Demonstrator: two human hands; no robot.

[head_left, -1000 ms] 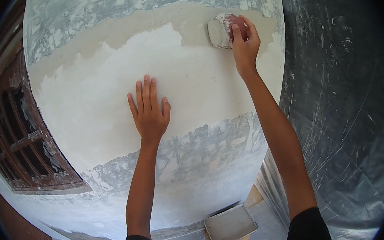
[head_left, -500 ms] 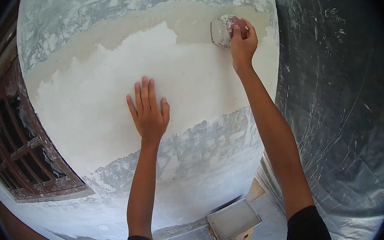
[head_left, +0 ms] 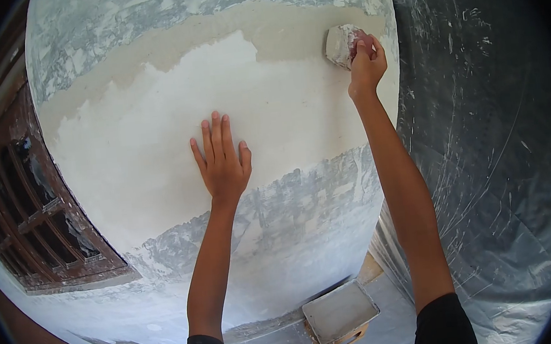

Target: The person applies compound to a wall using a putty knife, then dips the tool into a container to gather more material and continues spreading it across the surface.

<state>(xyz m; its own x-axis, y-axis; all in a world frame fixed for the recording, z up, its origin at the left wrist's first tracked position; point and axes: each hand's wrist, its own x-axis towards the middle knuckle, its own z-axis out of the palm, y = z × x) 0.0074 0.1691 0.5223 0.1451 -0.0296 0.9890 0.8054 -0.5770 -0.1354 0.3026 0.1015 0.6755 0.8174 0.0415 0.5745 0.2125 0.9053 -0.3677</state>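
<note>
In the upper right of the wall, my right hand (head_left: 367, 69) grips a plaster-smeared scraper (head_left: 341, 45) by its reddish handle. The scraper's broad pale face is at the wall, near the right-hand corner; its working edge is partly hidden. Lower and further left, my left hand (head_left: 224, 165) lies flat on the wall with its fingers spread, holding nothing. Around both hands, the wall (head_left: 155, 143) wears a smooth whitish coat. A damp beige band (head_left: 295, 23) runs above it, with rough grey-blue patches higher up and below.
A brown window frame (head_left: 110, 270) with dark panes is set in the wall at left. Dark, splattered plastic sheeting (head_left: 496, 152) hangs to the right of the corner. Low down, a shallow tray (head_left: 341, 310) of pale material rests on a wooden stool (head_left: 361, 332).
My right hand has moved right and slightly down with the scraper, closer to the wall's corner. My left hand stays flat, and the whole view has shifted a little.
</note>
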